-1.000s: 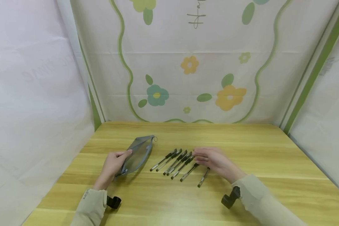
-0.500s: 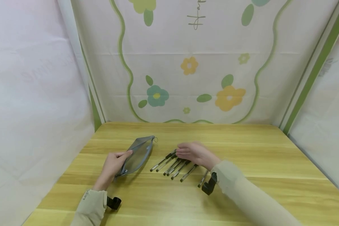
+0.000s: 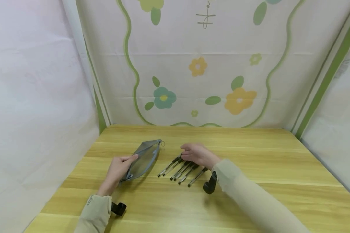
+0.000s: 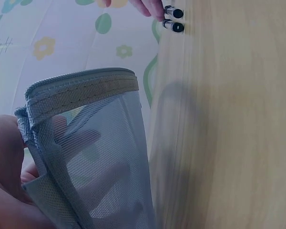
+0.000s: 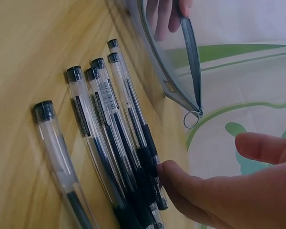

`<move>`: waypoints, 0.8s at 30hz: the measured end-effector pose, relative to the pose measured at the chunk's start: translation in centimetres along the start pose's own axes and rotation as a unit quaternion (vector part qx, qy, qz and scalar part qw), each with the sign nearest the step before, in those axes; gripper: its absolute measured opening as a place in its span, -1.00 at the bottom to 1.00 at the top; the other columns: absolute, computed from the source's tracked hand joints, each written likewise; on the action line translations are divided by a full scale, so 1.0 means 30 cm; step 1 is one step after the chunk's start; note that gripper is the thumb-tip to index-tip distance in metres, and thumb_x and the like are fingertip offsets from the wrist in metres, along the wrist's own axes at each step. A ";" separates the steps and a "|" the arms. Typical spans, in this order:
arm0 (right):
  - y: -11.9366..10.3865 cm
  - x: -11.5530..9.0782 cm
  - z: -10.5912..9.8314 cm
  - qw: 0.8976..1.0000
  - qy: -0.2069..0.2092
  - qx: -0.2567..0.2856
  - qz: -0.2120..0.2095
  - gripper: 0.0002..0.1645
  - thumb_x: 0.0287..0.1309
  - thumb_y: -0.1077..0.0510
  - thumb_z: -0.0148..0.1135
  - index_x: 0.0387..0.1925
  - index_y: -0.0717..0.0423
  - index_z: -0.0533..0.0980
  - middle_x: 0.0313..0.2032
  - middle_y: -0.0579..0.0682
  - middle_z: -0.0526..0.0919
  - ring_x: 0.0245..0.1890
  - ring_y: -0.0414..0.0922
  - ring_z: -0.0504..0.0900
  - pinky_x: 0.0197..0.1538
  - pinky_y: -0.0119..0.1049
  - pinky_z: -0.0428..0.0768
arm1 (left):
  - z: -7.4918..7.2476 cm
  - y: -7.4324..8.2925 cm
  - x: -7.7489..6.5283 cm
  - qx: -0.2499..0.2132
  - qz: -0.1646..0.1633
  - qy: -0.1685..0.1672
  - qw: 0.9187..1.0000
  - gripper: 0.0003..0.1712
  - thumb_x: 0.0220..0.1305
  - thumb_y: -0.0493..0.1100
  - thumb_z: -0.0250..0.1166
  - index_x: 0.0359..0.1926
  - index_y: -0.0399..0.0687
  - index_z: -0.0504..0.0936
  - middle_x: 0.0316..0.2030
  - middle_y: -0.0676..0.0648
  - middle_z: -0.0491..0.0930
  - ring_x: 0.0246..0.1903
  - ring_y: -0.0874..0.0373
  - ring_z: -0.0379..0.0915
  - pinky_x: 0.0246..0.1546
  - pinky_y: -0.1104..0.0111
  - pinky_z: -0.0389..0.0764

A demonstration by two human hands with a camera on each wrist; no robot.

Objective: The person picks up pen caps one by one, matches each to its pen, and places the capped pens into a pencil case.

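Note:
My left hand grips the near edge of a grey mesh zip pouch, thumb on top, its mouth parted. In the left wrist view, fingers show through the pouch's mesh. Several clear-barrelled gel pens with black grips lie slanted side by side to the pouch's right. Over their far ends is my right hand, covering the capped tips. From the right wrist, the thumb stands apart, and a fingertip is right at the end of the leftmost pens. Nothing shows between thumb and fingers.
The wooden table meets a white flower-print cloth at the back, with more white cloth on both sides. A small ring hangs from the pouch's far corner. Black wrist cameras sit at both cuffs.
My right hand has swept left across the pens' far ends to the leftmost ones, its thumb now apart. The separate pen on the right is out of sight. My left hand and pouch stay put.

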State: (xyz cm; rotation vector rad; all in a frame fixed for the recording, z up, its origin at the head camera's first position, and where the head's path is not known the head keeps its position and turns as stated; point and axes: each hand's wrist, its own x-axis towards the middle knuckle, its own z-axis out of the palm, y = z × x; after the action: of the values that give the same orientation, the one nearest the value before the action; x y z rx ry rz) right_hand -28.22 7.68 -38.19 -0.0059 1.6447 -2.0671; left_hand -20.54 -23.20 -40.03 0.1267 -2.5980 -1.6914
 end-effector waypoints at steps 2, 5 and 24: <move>-0.003 0.009 0.006 1.000 0.001 -0.002 -0.001 -0.30 0.38 0.34 0.05 0.37 0.58 0.00 0.36 0.58 -0.06 0.33 0.37 0.16 0.33 0.02 0.29 | 0.000 0.001 0.002 0.000 -0.003 0.001 1.000 -0.41 0.30 0.25 0.27 0.09 -0.09 0.69 0.25 -0.22 0.45 0.30 -0.18 0.24 0.24 -0.16 0.28; -0.004 0.021 0.013 1.000 -0.004 -0.013 -0.004 -0.35 0.37 0.36 0.04 0.35 0.58 0.06 0.34 0.59 0.00 0.33 0.37 0.18 0.32 0.03 0.32 | 0.000 0.003 0.004 -0.002 -0.007 0.002 1.000 -0.41 0.30 0.25 0.27 0.08 -0.10 0.69 0.25 -0.22 0.45 0.29 -0.18 0.26 0.24 -0.15 0.29; 0.053 0.062 0.044 0.972 -0.044 -0.217 -0.081 -0.39 0.18 0.40 0.29 0.19 0.63 0.31 0.20 0.45 0.39 0.05 0.16 0.58 0.13 -0.08 0.54 | -0.002 -0.001 0.002 -0.001 -0.005 0.004 1.000 -0.43 0.29 0.23 0.29 0.06 -0.11 0.70 0.23 -0.21 0.47 0.27 -0.18 0.29 0.24 -0.13 0.30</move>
State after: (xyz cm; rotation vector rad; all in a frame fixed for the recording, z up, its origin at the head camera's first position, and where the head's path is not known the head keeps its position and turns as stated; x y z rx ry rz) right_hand -28.85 5.53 -39.83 -0.3862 2.0622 -1.7439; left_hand -20.58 -23.27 -40.04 0.1457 -2.5948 -1.6939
